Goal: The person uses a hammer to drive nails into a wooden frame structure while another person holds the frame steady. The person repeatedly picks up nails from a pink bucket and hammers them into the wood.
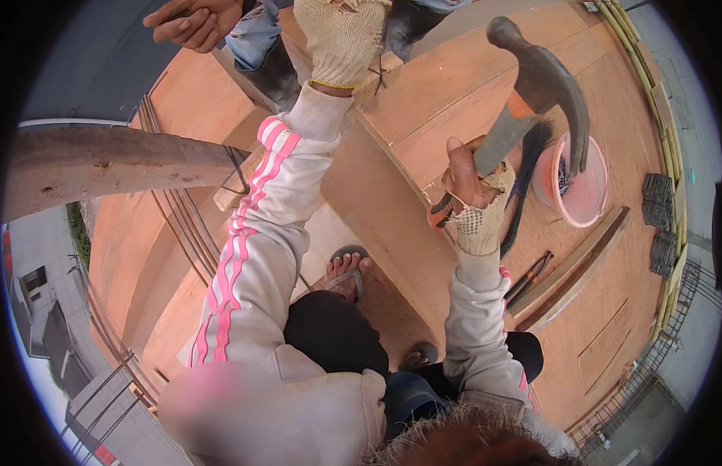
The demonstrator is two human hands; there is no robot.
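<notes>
Right hand (pixel 471 186) fisted around raised claw hammer (pixel 543 85), gloved left hand (pixel 341 39) pressed on wood block (pixel 380 78) at twelve o'clock, pink bucket (pixel 586 194) at three.

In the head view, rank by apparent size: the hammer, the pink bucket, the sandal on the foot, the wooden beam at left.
1. Wooden beam.
2. Hammer, enlarged by nearness to the camera.
3. Pink bucket, partly hidden behind the hammer, so its rank is unsure.
4. Sandal.
</notes>
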